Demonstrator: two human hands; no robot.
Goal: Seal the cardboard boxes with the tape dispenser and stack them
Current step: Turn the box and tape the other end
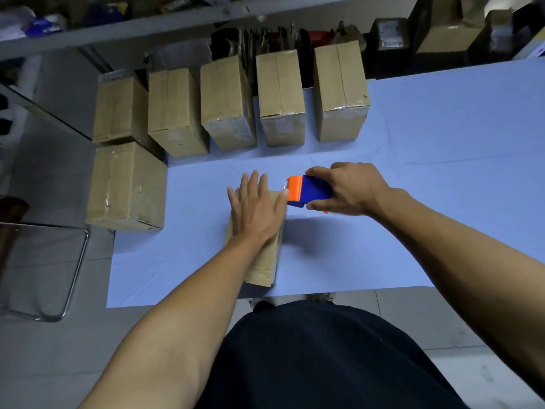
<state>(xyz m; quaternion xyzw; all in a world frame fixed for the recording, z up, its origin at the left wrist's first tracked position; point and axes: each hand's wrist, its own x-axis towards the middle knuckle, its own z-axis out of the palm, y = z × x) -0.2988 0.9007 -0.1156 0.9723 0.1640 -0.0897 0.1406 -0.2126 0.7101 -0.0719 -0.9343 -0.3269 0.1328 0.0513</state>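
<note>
With the left hand [256,208] pressing flat, fingers straight, on the cardboard box [265,255] whose long axis runs away from the person, the right hand [351,188] grips the tape dispenser [306,191] at the box's far right corner.

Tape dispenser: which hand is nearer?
Right. The right hand grips the tape dispenser; the left hand lies flat on the cardboard box beside it, thumb near the orange end.
</note>
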